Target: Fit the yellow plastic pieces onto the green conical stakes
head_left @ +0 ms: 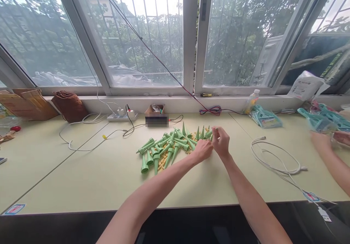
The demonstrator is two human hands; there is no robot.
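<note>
A heap of green plastic cone-shaped spikes [170,153] with ribbed caps lies on the table in front of me. Small yellow plastic pieces [163,161] are scattered among and under them. At the heap's right end, my left hand [203,150] is closed, its fingers curled beside a green spike [207,134]. My right hand [221,142] is right against it, thumb and fingers pinched together and raised slightly higher. Whatever lies between the fingers of either hand is hidden or too small to make out. Several spikes stand point-up just behind my hands.
A small cardboard box [155,109] and a power strip [122,116] sit by the window ledge. A coiled white cable [276,160] lies to the right. Beyond it, another person's hands [322,143] are at bagged turquoise plastic items [318,120]. A bottle [252,101] stands behind.
</note>
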